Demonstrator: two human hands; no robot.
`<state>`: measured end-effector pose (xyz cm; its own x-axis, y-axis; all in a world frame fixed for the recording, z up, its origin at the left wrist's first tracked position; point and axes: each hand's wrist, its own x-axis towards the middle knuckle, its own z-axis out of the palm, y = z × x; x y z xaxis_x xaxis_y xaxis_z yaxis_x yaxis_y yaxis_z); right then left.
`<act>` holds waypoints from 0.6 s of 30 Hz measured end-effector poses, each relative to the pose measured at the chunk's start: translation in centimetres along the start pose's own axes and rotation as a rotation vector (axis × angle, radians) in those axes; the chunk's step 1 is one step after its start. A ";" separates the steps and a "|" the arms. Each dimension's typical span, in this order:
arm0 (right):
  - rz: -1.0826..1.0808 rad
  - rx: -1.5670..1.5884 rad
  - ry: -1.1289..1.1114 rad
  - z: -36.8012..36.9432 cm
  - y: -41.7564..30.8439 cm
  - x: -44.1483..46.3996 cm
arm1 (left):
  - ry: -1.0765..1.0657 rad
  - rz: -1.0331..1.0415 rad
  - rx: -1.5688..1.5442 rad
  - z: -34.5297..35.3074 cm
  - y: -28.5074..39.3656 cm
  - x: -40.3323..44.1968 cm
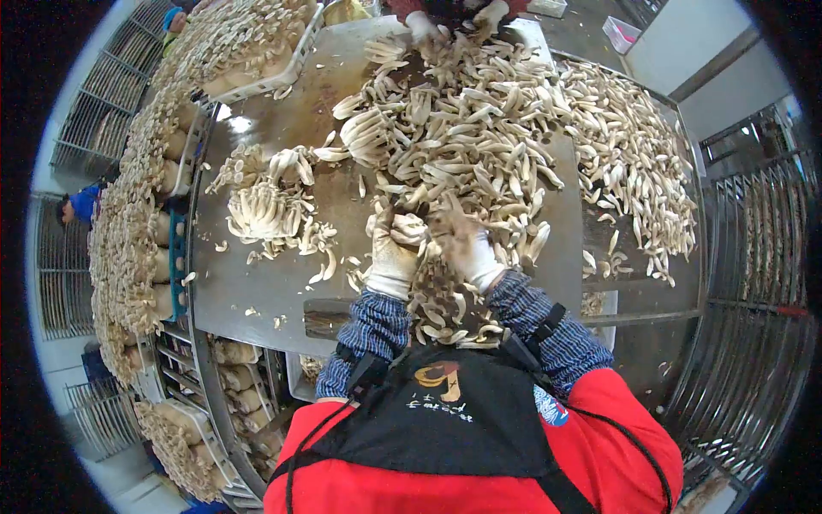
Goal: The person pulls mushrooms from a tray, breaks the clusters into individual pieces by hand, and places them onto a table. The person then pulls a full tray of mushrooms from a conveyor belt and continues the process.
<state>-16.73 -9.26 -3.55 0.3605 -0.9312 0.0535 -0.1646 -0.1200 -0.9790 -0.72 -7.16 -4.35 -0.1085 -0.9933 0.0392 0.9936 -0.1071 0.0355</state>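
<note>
My left hand (393,249), in a dirty white glove, is closed around a small clump of pale mushrooms (408,230) near the table's front edge. Just to its right is my right hand (464,243), also gloved; its fingers are smeared by motion, and whether they hold anything cannot be made out. A large heap of loose mushrooms (471,137) lies right beyond both hands. Several loose stems and dark caps (437,300) lie between my forearms. Mushroom clusters (261,208) sit on the metal table (325,184) to the left.
Across the table, a co-worker's gloved hands (454,24) touch the heap's far end. More loose mushrooms (638,163) cover the right-hand surface. Crates of uncut mushrooms (128,231) line the left side. Metal racks (762,231) stand at the far right.
</note>
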 end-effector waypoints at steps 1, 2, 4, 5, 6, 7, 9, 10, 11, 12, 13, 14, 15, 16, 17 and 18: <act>-0.022 -0.085 -0.035 -0.2 -0.3 -0.1 | 0.233 0.078 0.017 0.2 -0.3 0.0; -0.043 -0.170 -0.069 -0.6 -2.0 0.0 | 0.464 0.157 0.038 2.2 -1.0 0.3; -0.071 -0.167 -0.061 -1.3 -2.7 0.4 | 0.553 0.241 0.172 2.4 -1.8 0.3; 0.035 -0.168 -0.187 -2.1 -4.7 0.7 | 0.399 0.221 0.491 2.6 -1.9 -0.1; 0.142 -0.166 -0.314 -2.6 -5.8 0.8 | 0.235 0.195 0.805 2.8 -1.9 -0.6; 0.156 -0.123 -0.252 -2.2 -3.2 0.8 | 0.210 -0.013 0.847 3.2 -1.5 -1.1; 0.121 -0.057 -0.193 -1.6 0.6 0.6 | 0.290 -0.035 1.053 5.6 -2.4 -1.3; 0.089 0.006 -0.139 -1.1 2.5 0.6 | 0.352 -0.014 1.139 6.0 -3.0 -1.6; 0.071 -0.037 -0.118 -0.6 4.5 0.9 | 0.349 -0.015 1.140 5.7 -2.8 -1.9; 0.070 -0.037 -0.116 -0.8 3.5 0.9 | 0.378 -0.069 1.069 4.8 -2.5 -2.3; 0.130 -0.011 -0.152 -1.2 2.5 0.7 | 0.406 -0.122 0.996 3.9 -2.1 -2.6; 0.189 0.016 -0.189 -1.7 1.0 0.7 | 0.405 -0.123 0.997 2.5 -1.6 -2.8; 0.189 0.017 -0.187 -1.7 -0.2 0.5 | 0.379 -0.131 0.963 1.2 -1.1 -3.0; 0.178 -0.054 -0.086 -1.5 -1.5 0.1 | 0.353 -0.141 0.928 0.0 -0.9 -3.4; 0.166 -0.126 0.014 -1.4 -2.1 -0.1 | 0.393 -0.062 0.870 0.9 -1.8 -3.1; 0.167 -0.126 0.018 -1.2 -0.6 0.0 | 0.391 -0.065 0.871 2.0 -2.1 -3.0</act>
<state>-17.74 -9.61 -2.75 0.3025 -0.9476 -0.1028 -0.3347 -0.0046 -0.9423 -2.54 -3.83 -2.55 0.0116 -0.9474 -0.3198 0.5968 -0.2500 0.7624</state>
